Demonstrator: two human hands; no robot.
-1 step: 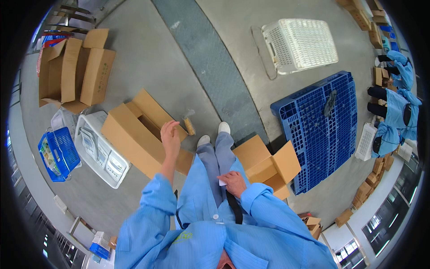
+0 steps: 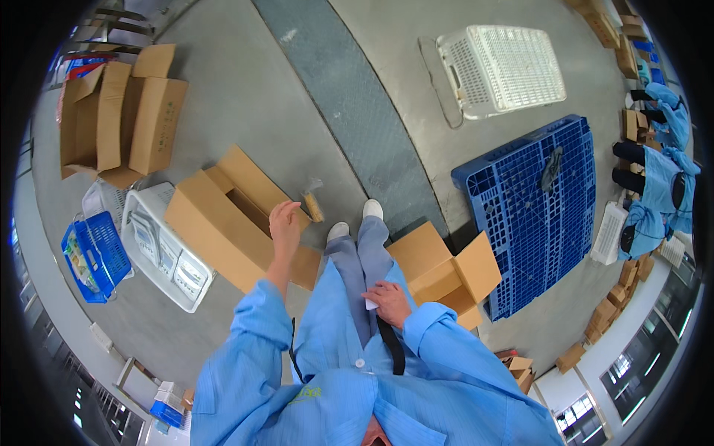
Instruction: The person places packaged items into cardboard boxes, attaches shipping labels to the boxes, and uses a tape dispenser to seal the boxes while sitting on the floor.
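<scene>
Head view, one: I log a wide fisheye, left of its pair, facing down over the blue jacket [image 2: 327,409] to the white shoes [image 2: 373,211]. Jacket sits nearest, floor [image 2: 253,111] farther.

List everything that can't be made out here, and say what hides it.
Head view: the small white item at the right hand; the hand covers much of it, so its kind is unclear.
Head view: the bottom of the long brown cardboard box beside the left hand; its walls hide it.
Head view: the goods inside the blue plastic basket; too small.
Head view: the dark crumpled thing on the blue plastic pallet; too small.
</scene>
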